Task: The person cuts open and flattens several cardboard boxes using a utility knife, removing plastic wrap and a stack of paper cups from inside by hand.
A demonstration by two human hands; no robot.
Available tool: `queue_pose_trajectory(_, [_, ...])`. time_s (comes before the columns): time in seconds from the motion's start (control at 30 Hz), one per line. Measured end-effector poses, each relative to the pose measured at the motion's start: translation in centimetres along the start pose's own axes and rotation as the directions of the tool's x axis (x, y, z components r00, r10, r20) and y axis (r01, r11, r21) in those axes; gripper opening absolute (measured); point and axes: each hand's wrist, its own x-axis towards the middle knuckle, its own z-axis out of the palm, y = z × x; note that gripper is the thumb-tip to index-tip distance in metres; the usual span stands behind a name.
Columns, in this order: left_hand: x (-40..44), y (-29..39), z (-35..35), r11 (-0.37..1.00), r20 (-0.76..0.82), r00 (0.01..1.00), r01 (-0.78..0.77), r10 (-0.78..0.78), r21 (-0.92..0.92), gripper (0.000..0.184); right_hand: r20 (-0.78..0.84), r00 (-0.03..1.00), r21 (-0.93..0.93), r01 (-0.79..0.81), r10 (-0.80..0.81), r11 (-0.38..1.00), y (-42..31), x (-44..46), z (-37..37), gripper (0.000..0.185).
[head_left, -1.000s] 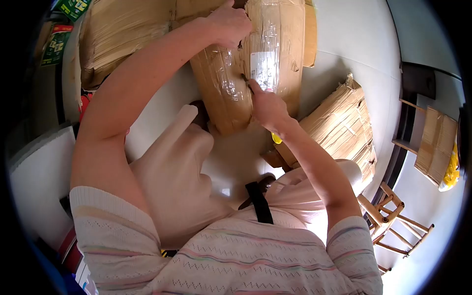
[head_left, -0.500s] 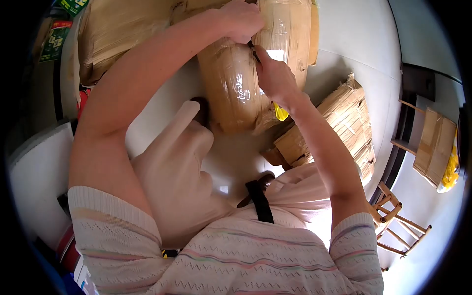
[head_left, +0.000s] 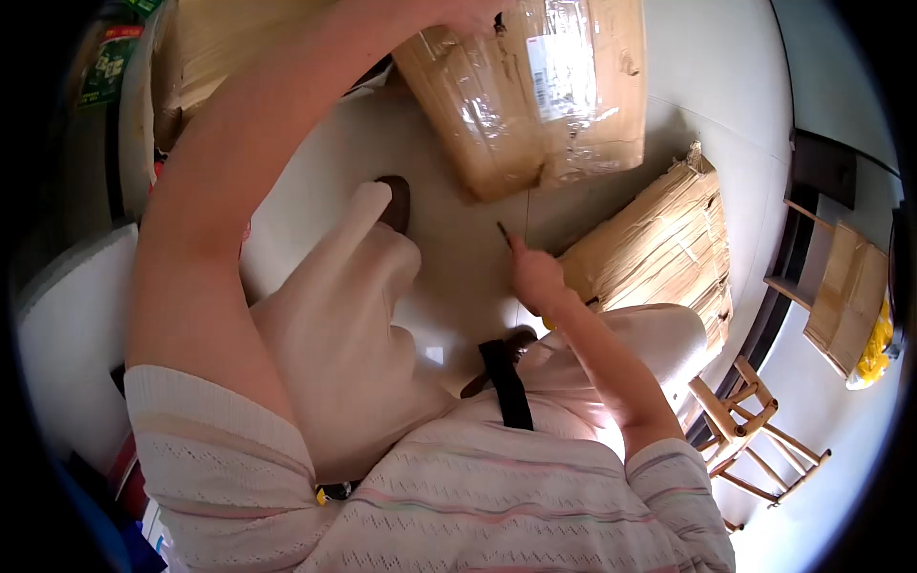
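My left hand (head_left: 470,15) is at the top edge of the view, partly cut off and blurred. Its fingers are closed on the near part of a cardboard box (head_left: 592,124) wrapped in shiny clear tape, with a white label (head_left: 549,76) on it. Lower down, my right hand (head_left: 538,282) is closed around a slim tool with a dark tip (head_left: 503,231); a bit of yellow shows below the fist. What kind of tool it is I cannot tell. That hand is apart from the box, above the tiled floor.
Flattened cardboard (head_left: 659,229) lies on the floor to the right of my right hand. A larger carton (head_left: 220,57) stands at upper left. Farther right are a wooden stool (head_left: 755,420) and another cardboard piece (head_left: 845,291). My shoe (head_left: 396,202) is between my legs and the boxes.
The taped box has turned and shifted up and away, with my left hand on it. My right hand has pulled back from it toward my body, still holding the tool.
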Motion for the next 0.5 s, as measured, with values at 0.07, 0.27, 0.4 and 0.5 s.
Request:
queue_pose_trajectory(0.07, [0.0, 0.4, 0.0, 1.000, 0.013, 1.000, 0.002, -0.002, -0.017, 0.024, -0.050, 0.999, 0.055, -0.003, 0.005, 0.998, -0.6, -0.9, -3.7, 0.043])
queue_pose_trajectory(0.27, [0.4, 1.0, 0.0, 0.997, 0.026, 0.997, -0.070, 0.071, -0.035, 0.029, -0.424, 0.902, 0.151, 0.160, -0.082, 0.976, -0.5, -0.8, -11.3, 0.039])
queue_pose_trajectory(0.4, [0.4, 1.0, 0.3, 0.995, -0.017, 0.995, -0.100, 0.100, 0.002, 0.027, -0.495, 0.862, 0.146, 0.206, -0.109, 0.968, -2.5, 3.0, -14.8, 0.038])
queue_pose_trajectory(0.5, [1.0, 1.2, 0.6, 0.993, 0.041, 0.995, -0.091, 0.088, 0.074, 0.025, -0.517, 0.846, 0.080, 0.201, -0.132, 0.976, -4.1, 4.7, -16.5, 0.039])
